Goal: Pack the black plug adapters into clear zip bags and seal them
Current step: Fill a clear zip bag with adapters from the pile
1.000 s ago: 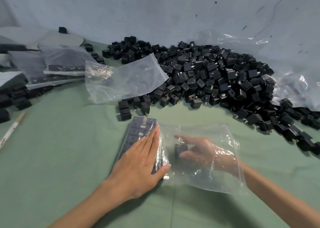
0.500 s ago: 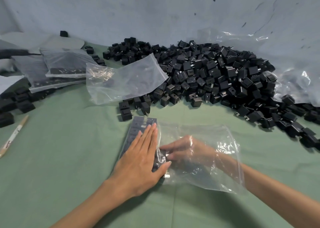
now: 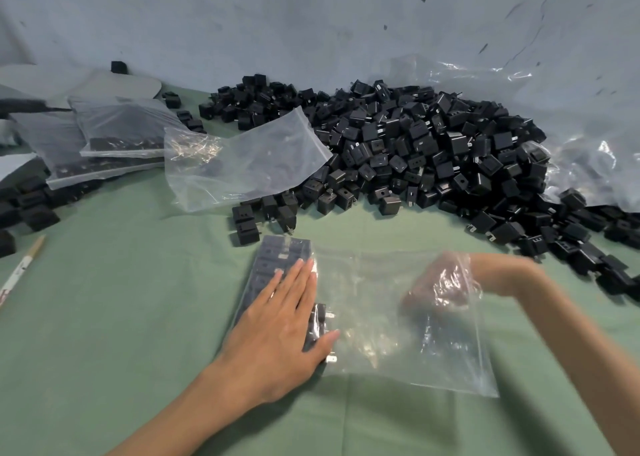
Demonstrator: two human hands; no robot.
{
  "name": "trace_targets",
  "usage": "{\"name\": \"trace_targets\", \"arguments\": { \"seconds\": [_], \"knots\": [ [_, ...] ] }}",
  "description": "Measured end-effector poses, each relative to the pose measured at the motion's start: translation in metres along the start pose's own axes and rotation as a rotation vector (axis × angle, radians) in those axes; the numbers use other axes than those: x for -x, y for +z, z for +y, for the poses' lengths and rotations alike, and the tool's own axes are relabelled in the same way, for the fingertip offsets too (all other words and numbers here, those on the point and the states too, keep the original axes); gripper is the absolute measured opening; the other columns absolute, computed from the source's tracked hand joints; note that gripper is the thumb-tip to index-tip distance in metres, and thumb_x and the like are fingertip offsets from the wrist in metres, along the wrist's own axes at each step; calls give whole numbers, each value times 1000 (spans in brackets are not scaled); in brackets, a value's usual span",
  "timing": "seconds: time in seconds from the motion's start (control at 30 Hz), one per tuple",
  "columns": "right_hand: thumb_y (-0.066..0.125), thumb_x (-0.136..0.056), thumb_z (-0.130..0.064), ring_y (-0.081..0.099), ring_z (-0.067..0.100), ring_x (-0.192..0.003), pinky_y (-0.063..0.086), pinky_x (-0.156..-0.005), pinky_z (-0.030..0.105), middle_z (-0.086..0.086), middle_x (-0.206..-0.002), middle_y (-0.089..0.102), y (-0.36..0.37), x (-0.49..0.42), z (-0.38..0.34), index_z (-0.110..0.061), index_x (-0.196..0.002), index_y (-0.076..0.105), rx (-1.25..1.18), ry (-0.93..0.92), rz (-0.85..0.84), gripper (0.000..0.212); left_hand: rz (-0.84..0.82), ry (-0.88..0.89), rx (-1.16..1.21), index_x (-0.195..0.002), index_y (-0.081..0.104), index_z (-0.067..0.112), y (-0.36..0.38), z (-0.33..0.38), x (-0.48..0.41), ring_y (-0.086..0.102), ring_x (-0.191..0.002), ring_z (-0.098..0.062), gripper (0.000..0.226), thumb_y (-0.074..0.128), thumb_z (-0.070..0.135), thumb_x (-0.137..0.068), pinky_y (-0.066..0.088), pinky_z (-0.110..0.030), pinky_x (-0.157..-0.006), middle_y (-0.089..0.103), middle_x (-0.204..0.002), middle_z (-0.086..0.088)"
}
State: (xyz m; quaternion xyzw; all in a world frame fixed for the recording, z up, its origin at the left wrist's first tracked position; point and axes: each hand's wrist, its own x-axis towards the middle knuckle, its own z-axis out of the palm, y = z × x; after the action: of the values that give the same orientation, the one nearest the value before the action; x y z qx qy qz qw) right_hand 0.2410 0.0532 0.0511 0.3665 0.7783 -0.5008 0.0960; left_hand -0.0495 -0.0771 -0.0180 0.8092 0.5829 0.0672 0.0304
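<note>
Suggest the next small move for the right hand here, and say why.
Probably draw the right hand out of the clear zip bag and pick another adapter from the pile. The left hand pins one packed row; the rest of the bag looks unfilled.

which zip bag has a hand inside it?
The near bag, flat on the green cloth: the right hand is inside its mouth and the left hand presses its adapter rows. The empty bag and filled bags lie untouched.
</note>
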Motion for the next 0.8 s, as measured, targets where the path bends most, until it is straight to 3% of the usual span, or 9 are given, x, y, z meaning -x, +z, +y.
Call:
{"name": "trace_targets", "arguments": {
  "seconds": [0.03,0.1,0.17,0.23,0.3,0.4,0.57,0.67,0.8],
  "knots": [
    [58,-87,-6,64,16,-78,49,-65,16,-11,-86,74,-23,15,7,-33,-91,78,107,118,112,33,0,1,-1,-141,-30,14,0,0,0,-37,-136,-6,83,-20,70,-81,-16,-32,-116,-35,-152,3],
    [64,-86,-15,60,17,-63,47,-56,22,-10,-67,69,-67,28,14,-32,-80,78,366,388,369,22,5,0,3,-141,-30,14,1,0,-1,-36,-137,-6,82,-15,69,-83,-15,-33,-117,-35,-153,3],
    [62,-87,-16,67,17,-72,53,-65,27,-6,-74,71,-95,6,13,-21,-91,77,529,470,662,16,1,4,9,-142,-29,14,1,0,-1,-36,-137,-6,81,-11,69,-85,-16,-33,-117,-36,-152,3],
    [59,-88,-11,66,22,-94,53,-84,35,2,-100,72,-98,-33,5,-19,-109,71,560,353,823,25,-4,4,4,-142,-29,14,1,0,-1,-36,-137,-6,81,-12,69,-85,-15,-33,-116,-37,-152,4],
    [65,-88,-15,58,24,-111,48,-97,42,5,-127,60,-88,-70,-1,-22,-132,56,575,222,704,46,-6,3,0,-143,-28,14,1,0,0,-34,-138,-7,82,-15,69,-84,-14,-35,-115,-36,-153,4],
    [66,-89,-25,53,25,-114,47,-91,39,4,-139,47,-71,-103,11,-24,-144,35,585,250,655,63,-1,6,14,-144,-26,14,0,0,0,-32,-139,-7,84,-17,70,-83,-14,-35,-114,-34,-154,4],
    [65,-89,-25,55,25,-105,47,-87,37,8,-126,55,-63,-80,38,-19,-129,45,495,243,761,45,8,11,9,-146,-21,12,-4,1,2,-30,-140,-7,83,-7,68,-87,-16,-33,-114,-30,-155,3],
    [69,-85,-20,59,20,-85,48,-75,30,8,-102,58,-49,-25,53,-17,-106,60,350,261,862,23,2,8,-1,-145,-23,12,-6,1,1,-33,-139,-7,83,-7,68,-86,-20,-33,-112,-33,-154,3],
    [74,-81,-13,52,6,-51,40,-48,17,-3,-71,68,-6,45,54,-29,-88,75,-10,249,452,18,-18,4,-11,-144,-26,13,-4,2,1,-37,-136,-6,83,-10,68,-85,-19,-32,-114,-38,-151,3]
  ]
}}
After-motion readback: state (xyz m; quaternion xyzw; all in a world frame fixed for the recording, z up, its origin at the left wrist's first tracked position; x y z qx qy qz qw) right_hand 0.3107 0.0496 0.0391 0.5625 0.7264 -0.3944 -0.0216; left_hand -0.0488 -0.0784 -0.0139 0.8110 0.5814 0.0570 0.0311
